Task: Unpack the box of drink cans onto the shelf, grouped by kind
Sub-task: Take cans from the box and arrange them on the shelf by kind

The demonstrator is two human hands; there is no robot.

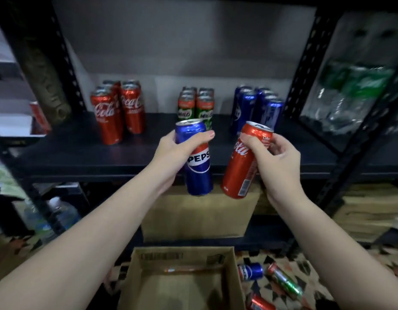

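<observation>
My left hand (pixel 171 155) grips a blue Pepsi can (pixel 198 166), held upright in front of the shelf edge. A red Coca-Cola can (pixel 242 171) is tilted in my right hand (pixel 276 159). On the dark shelf (pixel 81 153) stand three groups: red Coca-Cola cans (pixel 117 110) at the left, green Milo cans (pixel 194 106) in the middle, blue Pepsi cans (pixel 256 108) at the right. The open cardboard box (pixel 182 278) sits on the floor below my arms; its inside looks dark and blurred.
Loose cans lie on the patterned floor right of the box: a Pepsi can (pixel 249 271), a green can (pixel 285 280), a red can (pixel 258 303). A second cardboard box (pixel 200 215) stands on the lower shelf. Black shelf posts flank the bay; wrapped bottles (pixel 354 97) fill the right.
</observation>
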